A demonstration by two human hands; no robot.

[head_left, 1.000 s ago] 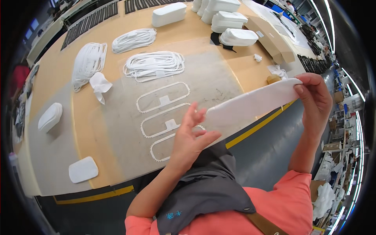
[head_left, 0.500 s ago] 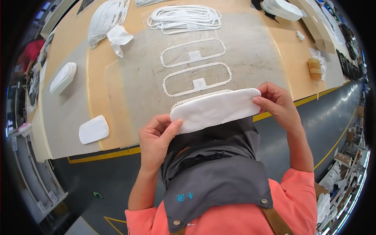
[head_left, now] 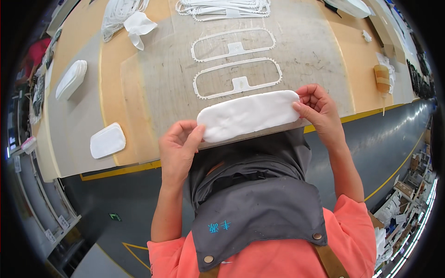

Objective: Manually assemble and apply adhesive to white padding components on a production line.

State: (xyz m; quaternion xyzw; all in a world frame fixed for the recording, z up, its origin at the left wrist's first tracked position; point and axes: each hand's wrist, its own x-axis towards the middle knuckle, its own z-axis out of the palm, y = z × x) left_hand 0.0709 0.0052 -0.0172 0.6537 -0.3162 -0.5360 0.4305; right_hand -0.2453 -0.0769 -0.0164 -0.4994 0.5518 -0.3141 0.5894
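A white, oblong padded piece (head_left: 248, 116) with rounded ends lies almost level at the table's front edge. My left hand (head_left: 180, 146) pinches its left end between thumb and fingers. At the other end, my right hand (head_left: 322, 113) grips the corner the same way. The pad covers whatever is under it. Just beyond it are two thin white oblong frames with toothed edges and a tab, a nearer frame (head_left: 240, 84) and a farther frame (head_left: 235, 47), lying flat one behind the other.
Farther back is a heap of similar frames (head_left: 225, 10). To the left are a pad stack (head_left: 72, 79), more white pads (head_left: 108, 140), a crumpled white sheet (head_left: 138, 28) and a white bundle (head_left: 118, 17). A nozzled amber bottle (head_left: 382, 81) is at the right edge.
Both hands have brought the pad down flatter onto the table edge, hiding the toothed frame edge that showed behind it. The view has shifted slightly.
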